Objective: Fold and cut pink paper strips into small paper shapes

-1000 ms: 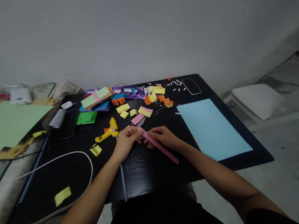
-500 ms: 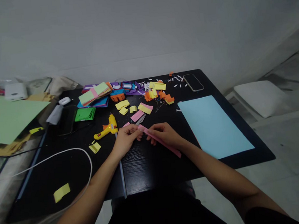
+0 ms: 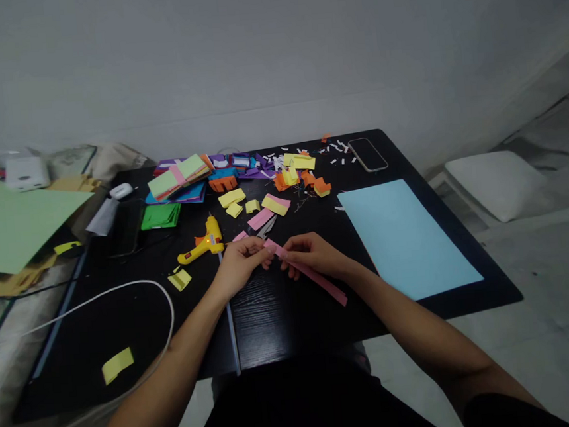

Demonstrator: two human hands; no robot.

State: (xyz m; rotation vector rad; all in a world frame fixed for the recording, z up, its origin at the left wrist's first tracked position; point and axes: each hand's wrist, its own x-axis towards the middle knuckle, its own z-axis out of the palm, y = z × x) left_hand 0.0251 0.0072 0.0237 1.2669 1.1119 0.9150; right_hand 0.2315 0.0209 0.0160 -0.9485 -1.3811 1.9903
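A long pink paper strip (image 3: 320, 279) slants between my hands, its loose end pointing down to the right over the black table. My left hand (image 3: 242, 265) pinches the strip's upper left end between thumb and fingers. Close beside it, my right hand (image 3: 313, 256) is closed on the strip a little lower, thumb on top. Just beyond the fingers lie scissors (image 3: 268, 226), partly hidden, and a pink and yellow paper piece (image 3: 276, 205). A yellow glue gun (image 3: 202, 242) rests left of my left hand, its small light glowing.
Light blue sheets (image 3: 409, 239) lie at right, below a phone (image 3: 368, 155). Bundled coloured papers (image 3: 181, 176), green paper (image 3: 160, 216) and orange and yellow scraps (image 3: 306, 178) sit at the back. A white cable (image 3: 164, 290) loops across the left, near my forearm.
The pink strip's loose end has shifted slightly right and down. Both hands keep their hold on it, and the view has tilted a little.
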